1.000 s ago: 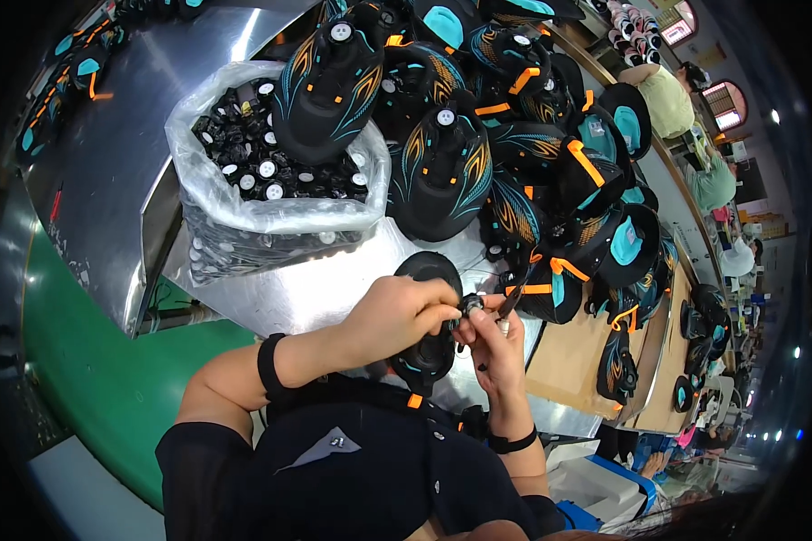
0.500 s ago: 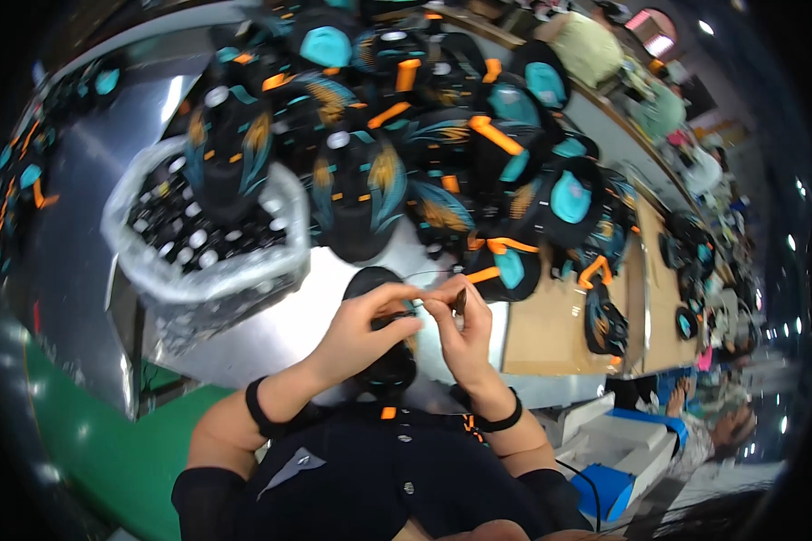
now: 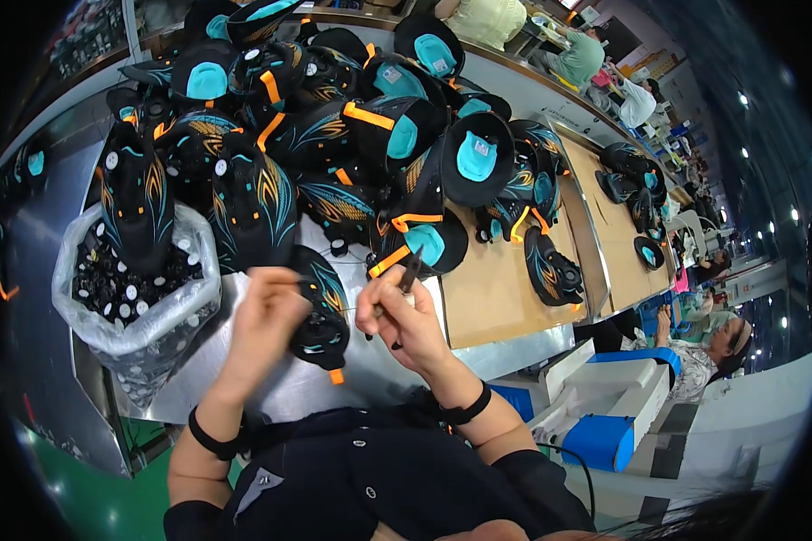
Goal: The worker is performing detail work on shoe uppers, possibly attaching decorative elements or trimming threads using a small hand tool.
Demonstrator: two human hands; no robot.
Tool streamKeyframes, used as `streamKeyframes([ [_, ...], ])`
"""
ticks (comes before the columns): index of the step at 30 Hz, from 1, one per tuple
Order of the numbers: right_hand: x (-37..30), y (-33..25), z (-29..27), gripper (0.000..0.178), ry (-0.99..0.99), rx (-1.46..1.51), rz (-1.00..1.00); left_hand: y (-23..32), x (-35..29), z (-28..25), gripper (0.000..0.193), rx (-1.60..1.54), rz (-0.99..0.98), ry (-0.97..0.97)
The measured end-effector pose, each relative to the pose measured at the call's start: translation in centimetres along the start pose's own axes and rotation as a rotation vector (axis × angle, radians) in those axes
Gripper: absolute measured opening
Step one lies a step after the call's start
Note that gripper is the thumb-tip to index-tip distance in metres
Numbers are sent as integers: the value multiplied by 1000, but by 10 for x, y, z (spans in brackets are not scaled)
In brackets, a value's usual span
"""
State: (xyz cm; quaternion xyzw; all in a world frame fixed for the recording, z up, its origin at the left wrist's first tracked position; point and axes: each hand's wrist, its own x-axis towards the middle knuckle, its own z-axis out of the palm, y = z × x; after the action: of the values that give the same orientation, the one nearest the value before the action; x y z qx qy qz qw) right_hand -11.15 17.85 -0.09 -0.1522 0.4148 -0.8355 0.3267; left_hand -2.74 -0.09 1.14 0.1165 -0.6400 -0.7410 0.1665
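Note:
My left hand [image 3: 263, 317] grips a black shoe upper [image 3: 320, 311] with teal and orange flame markings and a small orange tab at its lower end. It holds the upper just above the metal table [image 3: 271, 388]. My right hand [image 3: 404, 317] is closed around a thin black tool [image 3: 406, 278] that points up and away, right beside the upper. A thin thread seems to run between the two hands. Both wrists wear black bands.
A large heap of matching black, teal and orange shoe uppers [image 3: 352, 135] covers the table beyond my hands. A clear bag of small black and white round parts [image 3: 126, 288] stands at the left. A wooden board [image 3: 496, 288] lies to the right. Other people sit at the far right.
The view has swung so the heap sits higher and nearer. My hands have drawn apart, the right one pulling away to the right with the tool while the left keeps the upper.

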Motion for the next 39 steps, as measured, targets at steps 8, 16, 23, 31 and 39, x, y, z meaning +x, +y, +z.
streamKeyframes([
  [8,-8,-33,16,27,-63,-1326,-674,7,-11,7,6,285,-32,-162],
  [16,0,-10,14,8,-162,-805,-99,-6,-7,-13,14,-101,-308,-367],
  [23,5,15,14,8,-118,-277,209,-21,-12,-9,9,-255,-178,-246],
  [31,-5,-30,17,24,-268,-1932,-448,-13,-10,-19,10,-155,-366,-324],
  [39,-11,-20,21,43,-232,-1505,-97,-15,-25,-6,11,349,-60,-240],
])
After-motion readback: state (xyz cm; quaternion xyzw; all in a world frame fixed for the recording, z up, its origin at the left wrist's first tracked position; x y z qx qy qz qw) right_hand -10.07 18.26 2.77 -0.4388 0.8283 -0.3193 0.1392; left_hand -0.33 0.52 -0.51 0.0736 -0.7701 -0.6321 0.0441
